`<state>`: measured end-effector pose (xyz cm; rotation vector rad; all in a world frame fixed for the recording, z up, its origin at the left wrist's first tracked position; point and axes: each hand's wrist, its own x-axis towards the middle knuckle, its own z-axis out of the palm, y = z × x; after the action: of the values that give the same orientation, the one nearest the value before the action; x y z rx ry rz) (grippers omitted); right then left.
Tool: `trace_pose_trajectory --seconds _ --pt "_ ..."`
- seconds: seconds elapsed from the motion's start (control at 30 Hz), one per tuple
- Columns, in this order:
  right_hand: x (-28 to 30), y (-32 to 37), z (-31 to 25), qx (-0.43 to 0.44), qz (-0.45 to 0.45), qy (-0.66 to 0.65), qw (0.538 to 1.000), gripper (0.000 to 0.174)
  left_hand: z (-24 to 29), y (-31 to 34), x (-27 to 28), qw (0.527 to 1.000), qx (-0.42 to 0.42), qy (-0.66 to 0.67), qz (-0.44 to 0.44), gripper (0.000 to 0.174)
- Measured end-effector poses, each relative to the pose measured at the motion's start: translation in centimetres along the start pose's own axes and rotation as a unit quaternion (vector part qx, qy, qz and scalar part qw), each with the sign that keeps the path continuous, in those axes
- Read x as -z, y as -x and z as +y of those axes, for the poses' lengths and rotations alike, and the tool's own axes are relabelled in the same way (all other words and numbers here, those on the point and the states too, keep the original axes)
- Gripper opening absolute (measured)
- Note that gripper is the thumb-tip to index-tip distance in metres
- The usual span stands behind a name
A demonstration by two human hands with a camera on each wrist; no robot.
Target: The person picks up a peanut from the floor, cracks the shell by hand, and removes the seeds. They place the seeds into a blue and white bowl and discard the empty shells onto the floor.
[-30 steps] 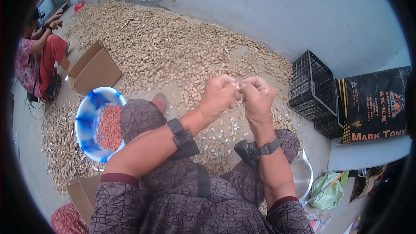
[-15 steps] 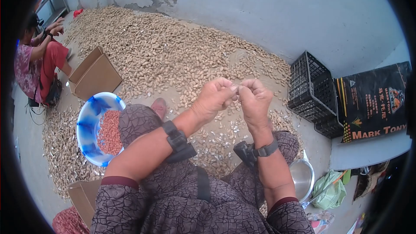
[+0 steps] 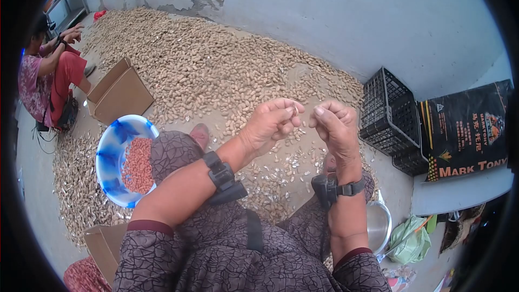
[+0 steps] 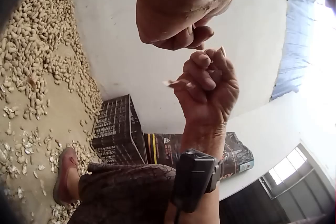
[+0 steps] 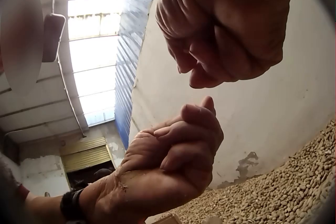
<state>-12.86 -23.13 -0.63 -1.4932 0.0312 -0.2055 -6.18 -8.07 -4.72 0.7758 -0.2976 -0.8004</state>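
Observation:
Over the floor, the left hand (image 3: 272, 124) pinches a small peanut piece (image 3: 295, 111) between thumb and forefinger. A short gap separates it from the right hand (image 3: 338, 128), whose fingers are curled with the thumb against them; I see nothing between them. In the left wrist view a blurred pale shell fragment (image 4: 176, 84) shows beside the right hand (image 4: 207, 87); whether it touches the fingers I cannot tell. A large heap of unshelled peanuts (image 3: 216, 59) spreads along the wall. At left, a blue-and-white basin (image 3: 107, 159) holds pinkish shelled kernels (image 3: 137, 166).
Cardboard box (image 3: 123, 92) behind the basin, another (image 3: 102, 249) at lower left. A seated person (image 3: 51, 75) at far left. Black crates (image 3: 389, 111) and a printed black sack (image 3: 467, 130) stand right; a metal bowl (image 3: 378, 224) and green bag (image 3: 410, 240) lie lower right.
The hands were together at the fingertips and have parted; the right hand and forearm have moved to the right. The left hand has stayed nearly in place.

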Motion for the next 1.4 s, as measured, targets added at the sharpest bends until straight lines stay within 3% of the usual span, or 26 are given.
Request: trace_pose_trajectory --seconds 0.17,0.47,1.0,1.2,1.27,1.4 --pt "-0.1 -0.2 -0.1 -0.052 -0.019 0.039 0.998 0.017 -0.2 -0.1 0.0 1.0 -0.009 -0.006 -0.026 0.015" --pt "-0.1 -0.3 0.3 -0.062 -0.028 0.006 0.998 0.024 -0.4 -0.2 0.0 1.0 -0.007 0.013 -0.028 0.017" --pt "-0.8 -0.3 0.8 -0.049 -0.041 -0.017 0.998 0.015 -0.4 -0.5 0.1 0.999 0.006 0.023 -0.034 0.016" --pt "-1.3 -0.1 1.6 0.066 -0.015 0.115 0.991 0.012 -0.6 -0.8 0.3 0.998 0.06 0.021 -0.002 0.02" --pt "-1.6 0.2 0.6 0.186 -0.021 0.347 0.919 0.012 -0.8 -0.9 0.4 0.996 0.091 0.012 0.005 0.026" --pt "-1.5 0.2 1.1 0.248 -0.011 0.402 0.881 0.012 -1.0 -0.9 0.0 0.993 0.099 0.042 0.052 0.03"
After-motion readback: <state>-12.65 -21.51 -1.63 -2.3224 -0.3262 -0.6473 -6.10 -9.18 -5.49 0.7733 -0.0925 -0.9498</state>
